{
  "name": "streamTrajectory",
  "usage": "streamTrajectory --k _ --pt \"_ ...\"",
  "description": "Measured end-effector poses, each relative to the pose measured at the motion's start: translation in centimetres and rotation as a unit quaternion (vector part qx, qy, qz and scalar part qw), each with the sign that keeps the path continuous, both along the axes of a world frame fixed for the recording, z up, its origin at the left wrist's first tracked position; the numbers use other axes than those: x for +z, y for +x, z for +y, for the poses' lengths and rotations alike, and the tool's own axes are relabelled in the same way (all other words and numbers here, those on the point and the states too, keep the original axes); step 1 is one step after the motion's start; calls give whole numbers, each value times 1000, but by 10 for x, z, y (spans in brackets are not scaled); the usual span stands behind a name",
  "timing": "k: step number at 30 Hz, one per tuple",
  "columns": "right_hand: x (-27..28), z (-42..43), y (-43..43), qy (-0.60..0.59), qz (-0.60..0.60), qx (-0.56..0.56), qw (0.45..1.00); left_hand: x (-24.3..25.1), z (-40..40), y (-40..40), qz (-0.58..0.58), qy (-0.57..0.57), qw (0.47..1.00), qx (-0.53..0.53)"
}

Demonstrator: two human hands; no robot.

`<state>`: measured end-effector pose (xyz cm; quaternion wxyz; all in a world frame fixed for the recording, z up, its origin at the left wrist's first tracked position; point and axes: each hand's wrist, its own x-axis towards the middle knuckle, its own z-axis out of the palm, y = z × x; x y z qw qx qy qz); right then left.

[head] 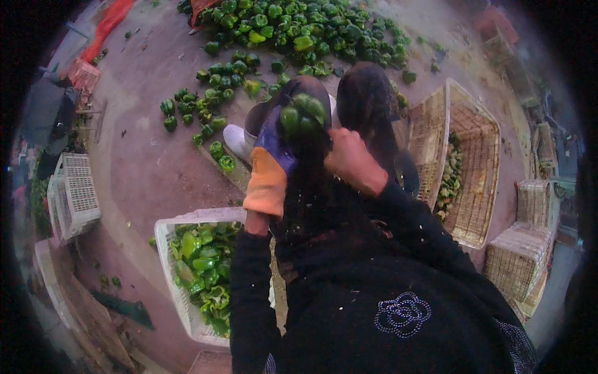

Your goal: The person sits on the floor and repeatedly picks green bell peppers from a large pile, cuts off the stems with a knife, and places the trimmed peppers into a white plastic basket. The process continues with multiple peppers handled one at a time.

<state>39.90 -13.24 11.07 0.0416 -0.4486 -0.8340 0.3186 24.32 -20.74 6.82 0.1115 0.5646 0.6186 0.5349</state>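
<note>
A whole green bell pepper [302,114] is in my left hand [272,138], above my lap. This hand wears a blue work glove with an orange cuff. My right hand [356,159] is bare and curled just right of and below the pepper. Its fingers are bent, and whatever they might enclose is hidden. By my left forearm stands a white plastic crate [174,280] of cut green pepper pieces [202,266]. To my right a tall plastic crate [481,187] leans with pale cores or scraps [449,180] inside.
A large heap of green peppers [299,32] covers the floor ahead, with loose peppers [215,93] trailing left. White crates [74,196] stand far left, and stacked crates [518,262] at the right. A red net or cloth [105,32] lies upper left. My white boot [236,140] is on the floor.
</note>
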Motion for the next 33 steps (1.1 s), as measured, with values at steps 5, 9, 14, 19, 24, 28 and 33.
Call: streamTrajectory --k 5,9,14,19,24,28,33 --pt "4 18 -8 3 -72 -7 997 -12 18 -1 -148 -48 988 -13" --pt "0 14 -23 -21 -15 8 1000 -20 9 -1 -84 56 991 82" --pt "-4 0 -26 -42 101 90 990 -12 -7 18 -134 27 985 108" --pt "-68 48 -14 -27 135 63 988 26 0 17 -165 -15 978 124" --pt "-74 50 -3 21 127 82 988 27 11 25 -190 -19 969 158" --pt "-76 54 -2 2 132 97 986 28 22 24 -209 6 966 153" --pt "-83 66 -20 -129 154 115 973 30 26 19 -220 42 963 149"
